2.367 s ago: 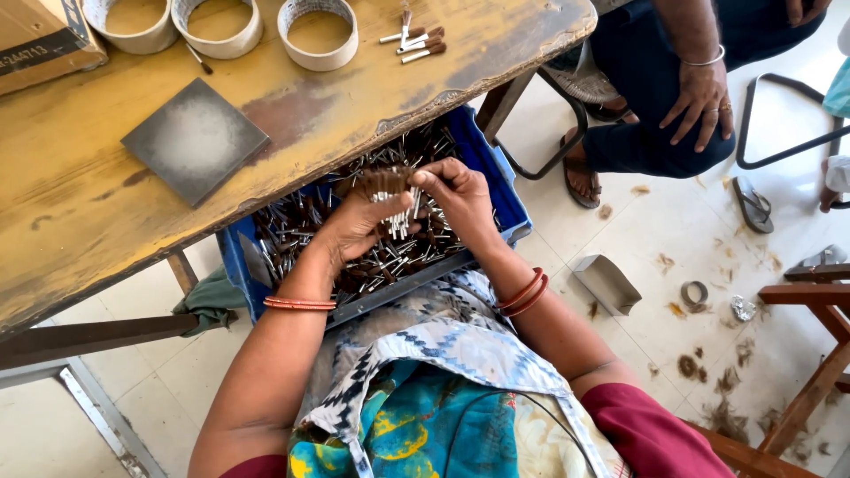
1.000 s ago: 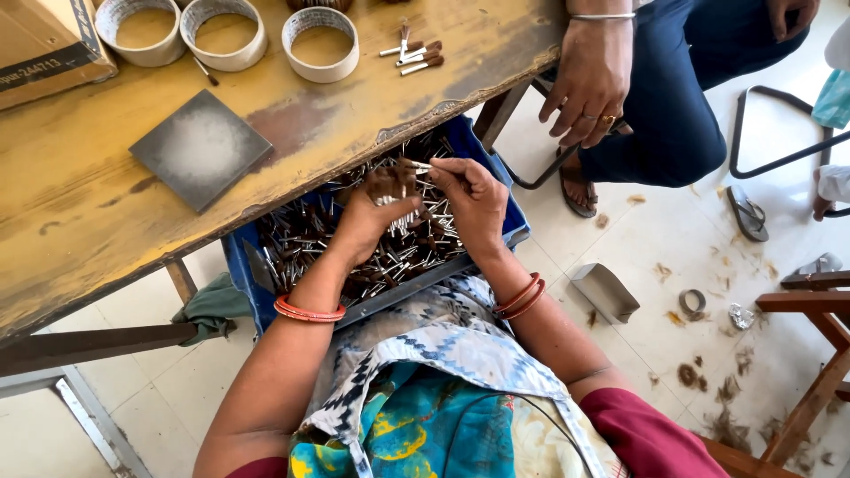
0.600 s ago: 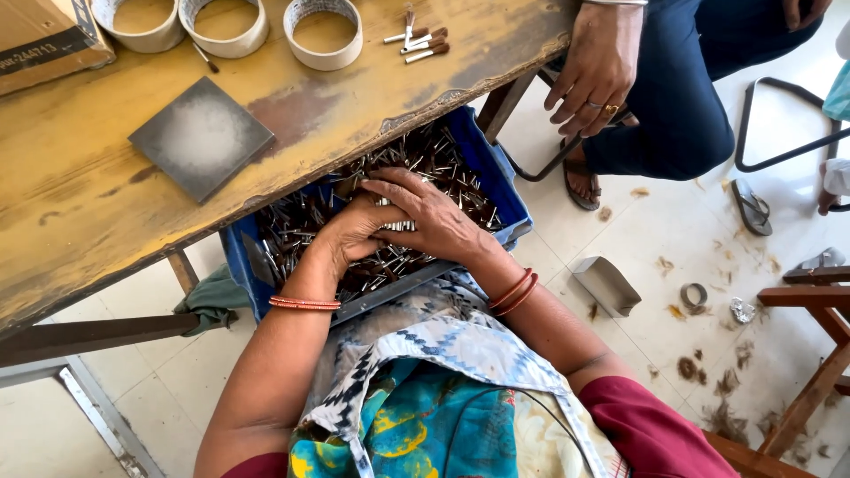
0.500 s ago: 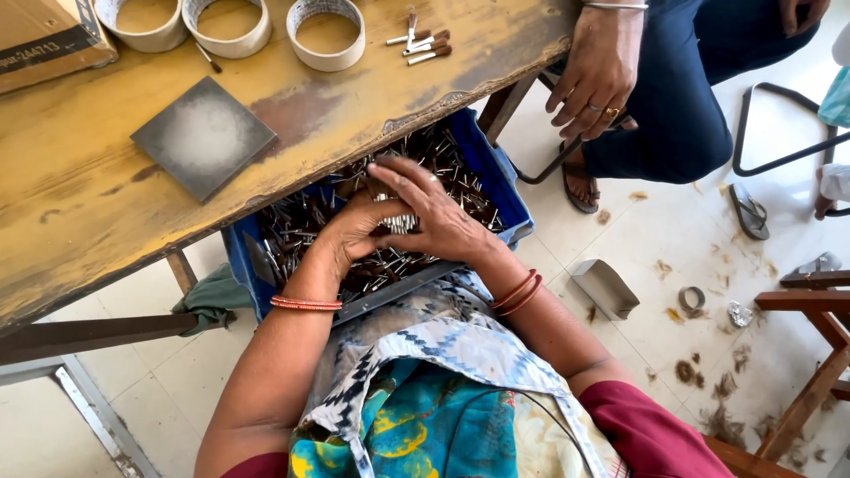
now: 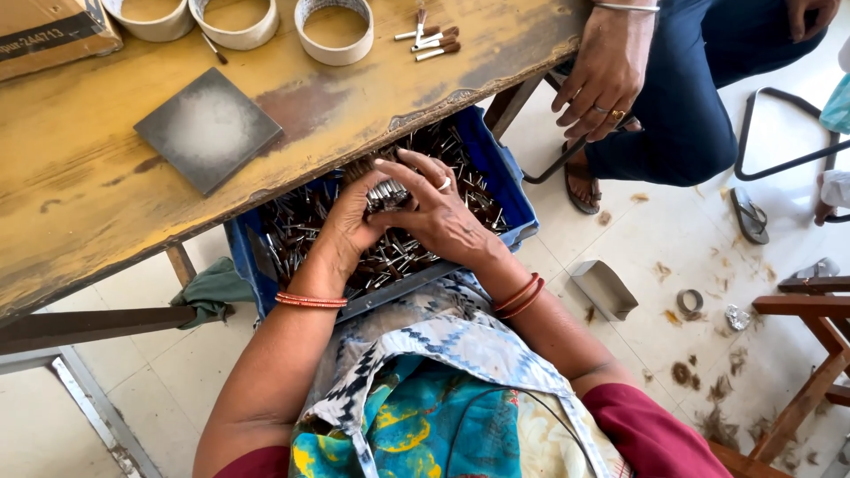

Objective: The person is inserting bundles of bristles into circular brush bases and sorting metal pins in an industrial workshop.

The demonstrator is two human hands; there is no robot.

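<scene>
Head view: both hands have come together low in the blue crate [image 5: 505, 190] under the worktop [image 5: 80, 212], the left hand [image 5: 354, 217] cupping a bundle of small metal-tipped pieces [image 5: 387, 193] and the right hand [image 5: 434, 208] now spread flat over it, its grip loose rather than pinching as before.

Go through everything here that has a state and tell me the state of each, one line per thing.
Blue crate: on lap, full of small brushes.
Left hand: cupping a bundle of brushes.
Right hand: laid over the bundle.
Tape rolls: flat on table.
Grey tile: flat, untouched.
</scene>
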